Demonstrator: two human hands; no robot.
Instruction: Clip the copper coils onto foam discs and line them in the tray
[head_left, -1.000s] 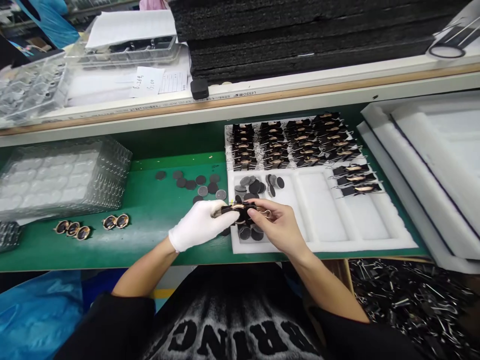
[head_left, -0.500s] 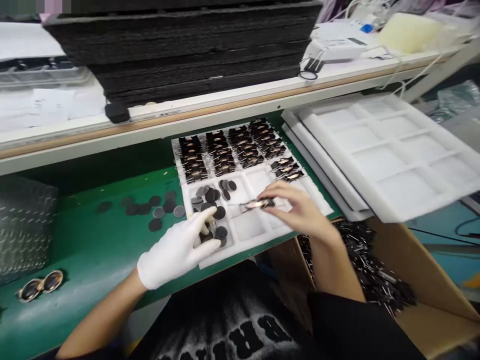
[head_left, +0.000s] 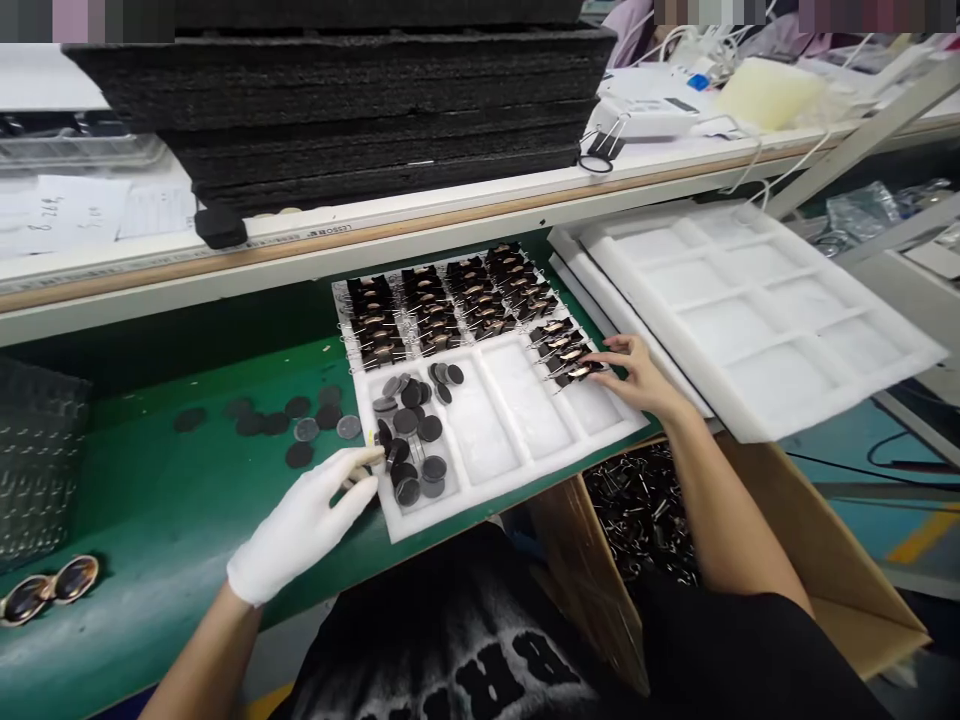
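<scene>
My right hand (head_left: 637, 378), bare, reaches into the right side of a white foam tray (head_left: 517, 475). Its thumb and forefinger pinch the end of a black binder clip (head_left: 581, 372) with a shiny, light-coloured piece in it, at the front of a short row of similar clips. At the tray's left edge is my left hand (head_left: 307, 520), in a white glove, fingers bent and thumb apart. Close to its fingertips, loose dark round discs (head_left: 405, 420) lie heaped in the left compartment. Rows of clips (head_left: 427, 305) fill the tray's back compartments.
More discs (head_left: 298, 407) are scattered on the green tabletop (head_left: 180, 500). Sunglasses lenses (head_left: 52, 588) lie front left. White foam trays (head_left: 757, 330) are stacked at right, above a cardboard box (head_left: 847, 600) of clips. A black foam stack (head_left: 375, 110) stands on the shelf.
My right hand has carried the clip from above the tray's middle to the row at the right. My left hand has drawn back leftward from over the discs.
</scene>
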